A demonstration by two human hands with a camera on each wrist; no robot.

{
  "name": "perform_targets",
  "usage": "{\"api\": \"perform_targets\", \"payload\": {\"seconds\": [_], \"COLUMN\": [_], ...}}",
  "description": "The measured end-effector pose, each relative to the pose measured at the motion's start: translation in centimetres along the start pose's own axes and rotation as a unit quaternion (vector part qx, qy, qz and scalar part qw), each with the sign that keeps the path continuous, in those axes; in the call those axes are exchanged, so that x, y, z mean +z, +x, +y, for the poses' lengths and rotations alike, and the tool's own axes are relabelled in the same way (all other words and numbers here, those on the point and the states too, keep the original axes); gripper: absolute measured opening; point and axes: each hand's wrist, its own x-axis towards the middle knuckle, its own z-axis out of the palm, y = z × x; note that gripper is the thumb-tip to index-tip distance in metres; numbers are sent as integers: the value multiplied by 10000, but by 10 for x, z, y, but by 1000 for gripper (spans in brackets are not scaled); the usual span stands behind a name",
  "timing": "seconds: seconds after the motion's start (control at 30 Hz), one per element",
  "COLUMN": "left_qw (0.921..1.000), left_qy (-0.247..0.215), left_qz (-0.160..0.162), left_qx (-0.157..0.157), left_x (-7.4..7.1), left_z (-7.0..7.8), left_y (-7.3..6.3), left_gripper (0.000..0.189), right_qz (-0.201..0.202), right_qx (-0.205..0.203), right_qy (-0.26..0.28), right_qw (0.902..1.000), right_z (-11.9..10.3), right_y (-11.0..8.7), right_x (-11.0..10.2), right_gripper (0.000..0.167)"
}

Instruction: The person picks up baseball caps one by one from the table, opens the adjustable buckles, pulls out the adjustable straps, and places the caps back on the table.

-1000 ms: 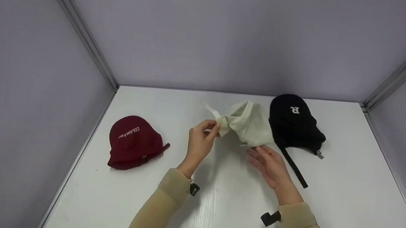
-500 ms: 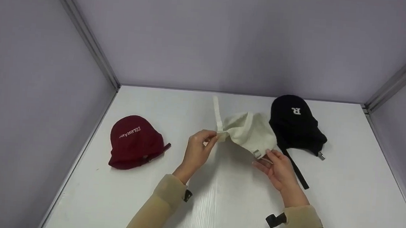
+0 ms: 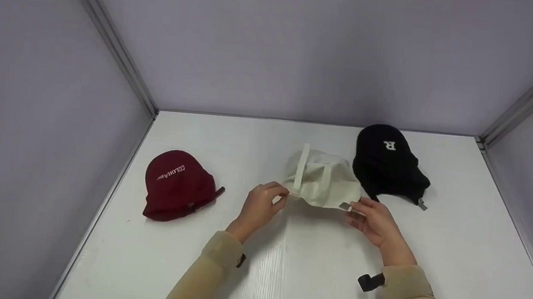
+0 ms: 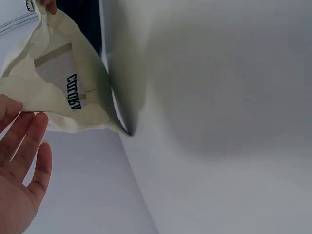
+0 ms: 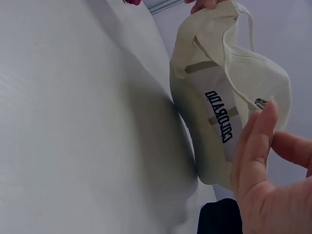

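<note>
One cream cloth cap, held by its near edge between the fingers of two hands above a white bench.
Left hand: thumb and forefinger pinched the edge at the base of the cap's pale strap, which rose just beyond them. Right hand: fingers pinched the opposite end of that edge, beside a small metal buckle; dark lettering showed inside the cap. Whether the crown touched the bench could not be told. Also listed: one dark-red cloth cap with white lettering, well left of the left fingers; one black cloth cap bearing a white "R", just beyond the right fingers.
</note>
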Motion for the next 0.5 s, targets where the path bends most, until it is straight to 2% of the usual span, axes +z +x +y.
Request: {"api": "perform_targets", "payload": {"seconds": [0.1, 0.27, 0.4, 0.5], "left_qw": [9988, 9921, 9890, 9877], "left_qy": [379, 1030, 1280, 1410], "left_qz": [-111, -232, -256, -278], "left_qx": [274, 683, 696, 623], "left_x": [4, 14, 20, 23], "left_z": [-3, -7, -12, -16], "left_y": [-1, 0, 1, 2], "left_gripper": [4, 5, 6, 7], "right_qz": [17, 218, 413, 521], "right_qx": [83, 179, 226, 264], "right_qy": [-65, 46, 5, -235], "right_qw": [9999, 9996, 9989, 9980], "right_z": [1, 3, 4, 4], "right_y": [5, 15, 22, 26], "right_x": [-4, -9, -9, -9], "right_gripper": [26, 52, 57, 58]}}
